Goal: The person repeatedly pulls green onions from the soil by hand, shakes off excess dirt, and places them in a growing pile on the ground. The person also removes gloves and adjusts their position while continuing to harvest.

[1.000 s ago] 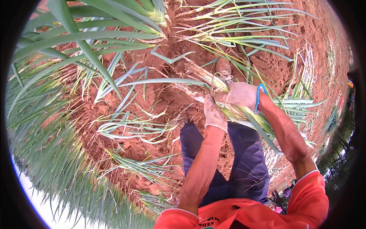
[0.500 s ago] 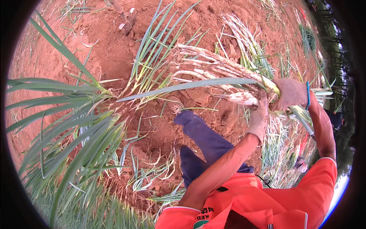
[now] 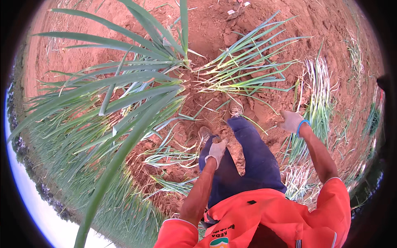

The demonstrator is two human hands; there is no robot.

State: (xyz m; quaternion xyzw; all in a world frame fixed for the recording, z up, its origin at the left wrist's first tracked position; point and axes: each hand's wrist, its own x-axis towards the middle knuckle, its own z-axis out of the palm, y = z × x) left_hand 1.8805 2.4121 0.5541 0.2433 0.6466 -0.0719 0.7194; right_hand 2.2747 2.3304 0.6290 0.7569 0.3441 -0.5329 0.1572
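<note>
My left hand (image 3: 217, 149), in a pale glove, is over my left knee with its fingers curled in, and nothing shows in it. My right hand (image 3: 290, 122), also gloved and with a blue band at the wrist, hangs over the soil to the right of my legs. Its fingers are stretched out and hold nothing. Just beyond it lies a long bundle of spring onions (image 3: 318, 99), white ends far and green leaves near. Ahead of my feet, a clump of green onions (image 3: 248, 62) fans out to the right.
Large leafy onions (image 3: 140, 78) spread at the left, with dense rows (image 3: 95, 173) behind them. Loose onions (image 3: 169, 155) lie left of my left leg. Another pile (image 3: 297, 180) is near my right elbow. Reddish clods of soil (image 3: 206, 25) cover the ground ahead.
The onion bunch held in both hands has left them. My hands have moved apart, the left back to my knee. The view has swung right.
</note>
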